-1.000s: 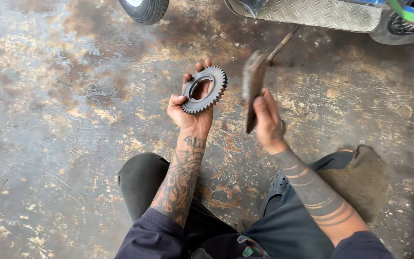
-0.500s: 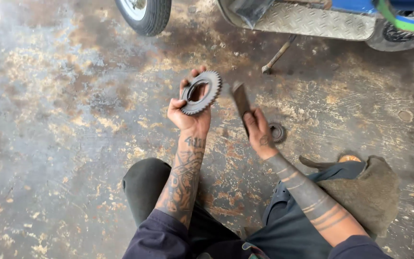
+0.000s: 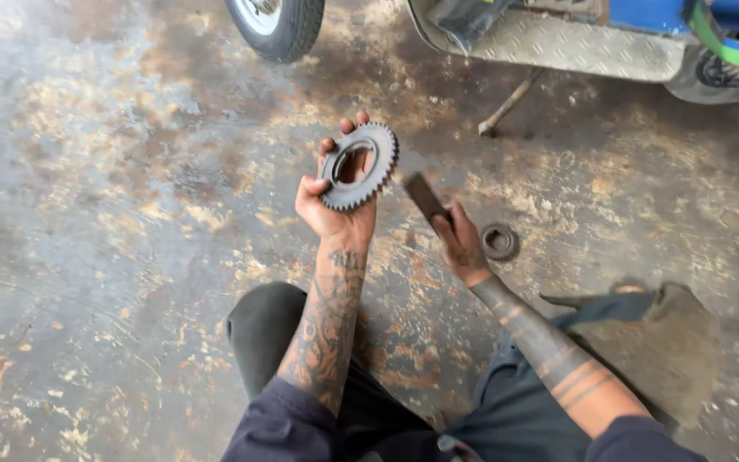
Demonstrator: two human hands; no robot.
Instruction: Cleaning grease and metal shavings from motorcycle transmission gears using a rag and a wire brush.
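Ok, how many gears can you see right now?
2. A large toothed gear is held up in the left hand. A smaller gear lies on the concrete floor just beyond the right hand. Others may sit out of frame.

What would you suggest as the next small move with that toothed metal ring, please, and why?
Probably bring the dark flat tool in the right hand up to the grey toothed metal ring: the left hand holds it raised and tilted, and the tool's tip is just short of its teeth.
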